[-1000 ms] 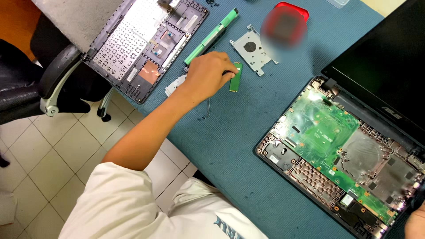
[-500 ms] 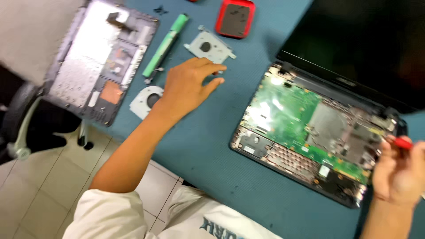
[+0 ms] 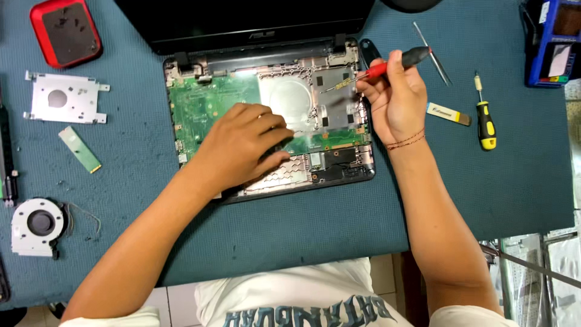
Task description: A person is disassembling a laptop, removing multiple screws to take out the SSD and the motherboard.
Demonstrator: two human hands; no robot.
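Green circuit board fills much of the opened laptop base (image 3: 266,115), which lies on the blue-matted table (image 3: 339,230) with its dark screen folded back at the top edge. The left hand (image 3: 242,145) rests palm down on the lower middle of the board, fingers (image 3: 275,130) loosely curled and spread against the surface, gripping nothing. The right hand (image 3: 396,100) sits at the right rim of the base, its fingers closed around a red and black screwdriver (image 3: 393,63); the metal tip slants down to the left and meets the upper right area of the chassis, just beside the silver plate.

Right of that hand lie a yellow and black screwdriver (image 3: 485,124), a small white and yellow pry tool (image 3: 448,113) and a pair of tweezers (image 3: 433,51), all apart from each other. On the left part of the table are a red case with a dark panel (image 3: 65,31), a silver metal bracket (image 3: 63,98), a narrow green card (image 3: 80,149) and a round cooling fan (image 3: 39,225) with a thin wire trailing from it. A blue box (image 3: 554,39) stands at the top right corner. A white shirt (image 3: 290,297) shows at the bottom edge.
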